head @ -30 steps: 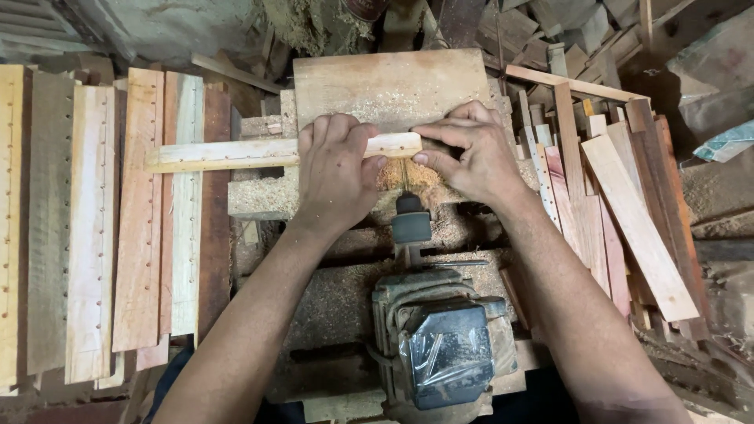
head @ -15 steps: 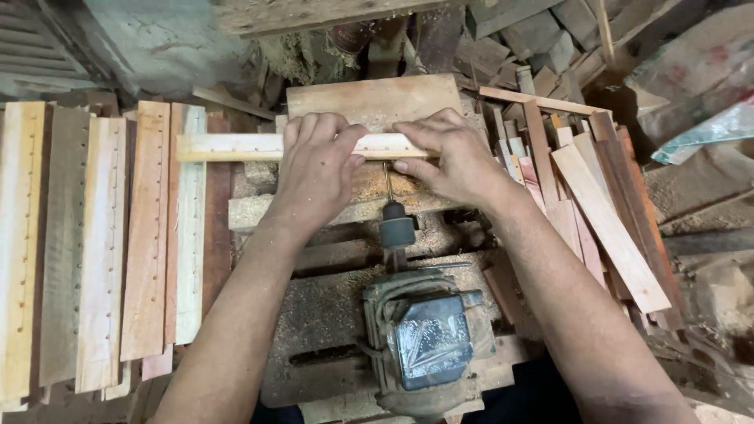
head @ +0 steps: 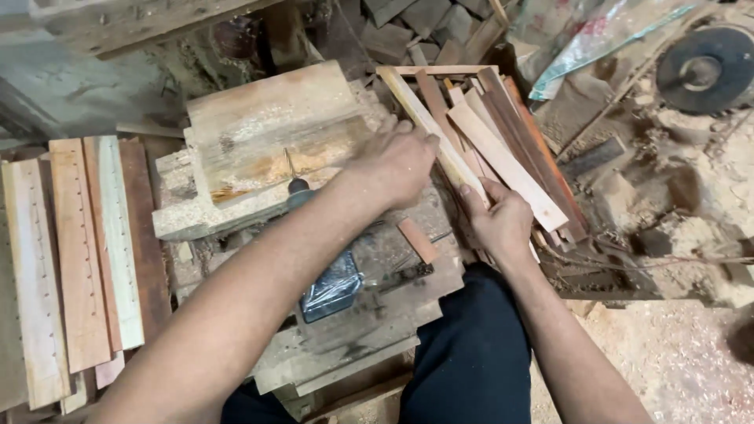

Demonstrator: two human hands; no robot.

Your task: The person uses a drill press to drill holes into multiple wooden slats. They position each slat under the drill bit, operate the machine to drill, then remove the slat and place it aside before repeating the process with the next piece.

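Both hands are on one pale slat (head: 440,145), which lies on top of a stack of slats (head: 510,157) to the right of the drill (head: 334,275). The left hand (head: 397,161) reaches across the drill and presses on the middle of the slat with curled fingers. The right hand (head: 499,220) grasps the near end of the same slat, thumb on top. The drill is fixed on a wooden block, and its bit (head: 289,165) points away toward a board (head: 275,129). Left of the drill, drilled slats (head: 78,259) lie side by side. Sawdust (head: 691,235) covers the floor to the right of the stack.
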